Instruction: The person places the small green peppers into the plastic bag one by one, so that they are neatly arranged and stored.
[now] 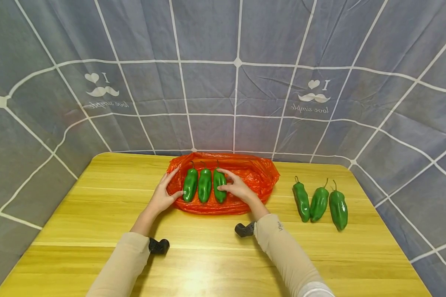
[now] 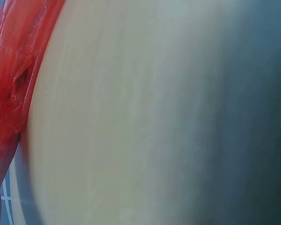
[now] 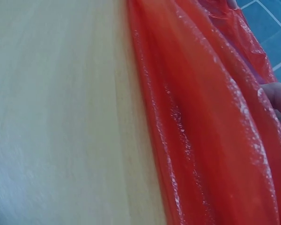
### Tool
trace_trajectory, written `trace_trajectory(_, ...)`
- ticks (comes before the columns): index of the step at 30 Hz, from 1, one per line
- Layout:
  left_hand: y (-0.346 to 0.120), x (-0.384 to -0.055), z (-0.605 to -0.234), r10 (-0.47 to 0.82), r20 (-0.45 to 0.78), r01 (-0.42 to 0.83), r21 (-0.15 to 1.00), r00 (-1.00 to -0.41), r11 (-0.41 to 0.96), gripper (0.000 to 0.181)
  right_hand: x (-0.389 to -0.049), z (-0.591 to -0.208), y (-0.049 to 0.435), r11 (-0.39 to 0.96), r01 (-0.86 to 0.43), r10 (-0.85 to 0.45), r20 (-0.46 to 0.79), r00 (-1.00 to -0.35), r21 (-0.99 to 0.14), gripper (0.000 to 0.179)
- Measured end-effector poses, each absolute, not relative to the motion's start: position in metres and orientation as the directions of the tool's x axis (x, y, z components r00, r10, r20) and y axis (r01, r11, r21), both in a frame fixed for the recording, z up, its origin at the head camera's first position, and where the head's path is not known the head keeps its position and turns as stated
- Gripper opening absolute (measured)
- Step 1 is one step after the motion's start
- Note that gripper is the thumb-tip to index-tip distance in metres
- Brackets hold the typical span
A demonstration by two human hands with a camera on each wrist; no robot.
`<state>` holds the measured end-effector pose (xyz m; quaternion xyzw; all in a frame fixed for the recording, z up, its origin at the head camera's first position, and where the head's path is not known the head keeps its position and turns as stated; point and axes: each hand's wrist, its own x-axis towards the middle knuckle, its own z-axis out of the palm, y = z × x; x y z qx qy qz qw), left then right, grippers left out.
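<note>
A red plastic bag [image 1: 253, 177] lies spread open on the table, with three green peppers side by side on it: a left one [image 1: 190, 185], a middle one [image 1: 205, 185] and a right one [image 1: 218, 190]. My right hand [image 1: 240, 189] holds the right pepper between thumb and fingers. At the bag's left side, my left hand [image 1: 161, 198] has its fingers extended along the edge, the thumb reaching toward the left pepper. Both wrist views show mostly crumpled red plastic and table; the peppers are hidden there.
Three more green peppers [image 1: 319, 204] lie to the right on the wooden table [image 1: 200, 260], stems pointing away. A grey curtain [image 1: 208, 90] with white lines hangs behind the table's far edge and around its sides. Black wrist devices [image 1: 159, 246] sit at both sleeves.
</note>
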<state>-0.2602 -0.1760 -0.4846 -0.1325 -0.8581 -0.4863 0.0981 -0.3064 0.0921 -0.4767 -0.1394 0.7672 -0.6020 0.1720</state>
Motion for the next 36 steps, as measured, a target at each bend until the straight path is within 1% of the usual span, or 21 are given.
trace_trajectory(6, -0.177, -0.260, -0.486, 0.132, 0.294, 0.320, 0.804, -0.947, 0.502, 0.075, -0.306, -0.480, 0.087, 0.227, -0.003, -0.410, -0.093, -0.908, -0.974, 0.065)
trace_trajectory(15, -0.176, -0.260, -0.487, 0.135, 0.295, 0.322, 0.805, -0.946, 0.498, 0.075, -0.308, -0.489, 0.085, 0.268, -0.067, -0.426, -0.055, -0.903, -0.961, 0.064)
trace_trajectory(17, -0.176, -0.261, -0.486, 0.136, 0.290, 0.318, 0.808, -0.947, 0.496, 0.075, -0.307, -0.487, 0.085, 0.279, -0.082, -0.437, -0.050, -0.898, -0.957, 0.064)
trace_trajectory(20, -0.176, -0.260, -0.486, 0.135, 0.279, 0.308, 0.808, -0.951, 0.503, 0.075, -0.300, -0.475, 0.084, 0.288, -0.099, -0.466, -0.049, -0.883, -0.952, 0.064)
trace_trajectory(23, -0.177, -0.260, -0.486, 0.135, 0.274, 0.304, 0.808, -0.952, 0.505, 0.075, -0.300, -0.475, 0.085, 0.287, -0.104, -0.483, -0.050, -0.874, -0.952, 0.065)
trace_trajectory(27, -0.177, -0.261, -0.487, 0.133, 0.272, 0.301, 0.807, -0.953, 0.508, 0.075, -0.306, -0.486, 0.085, 0.322, -0.113, -0.467, -0.054, -0.882, -0.940, 0.066)
trace_trajectory(30, -0.177, -0.260, -0.487, 0.130, 0.268, 0.297, 0.807, -0.954, 0.511, 0.075, -0.307, -0.487, 0.085, 0.361, -0.120, -0.454, -0.061, -0.889, -0.925, 0.066)
trace_trajectory(36, -0.176, -0.261, -0.487, 0.131, 0.271, 0.299, 0.806, -0.954, 0.510, 0.075, -0.308, -0.489, 0.087, 0.363, -0.132, -0.461, -0.054, -0.886, -0.922, 0.066)
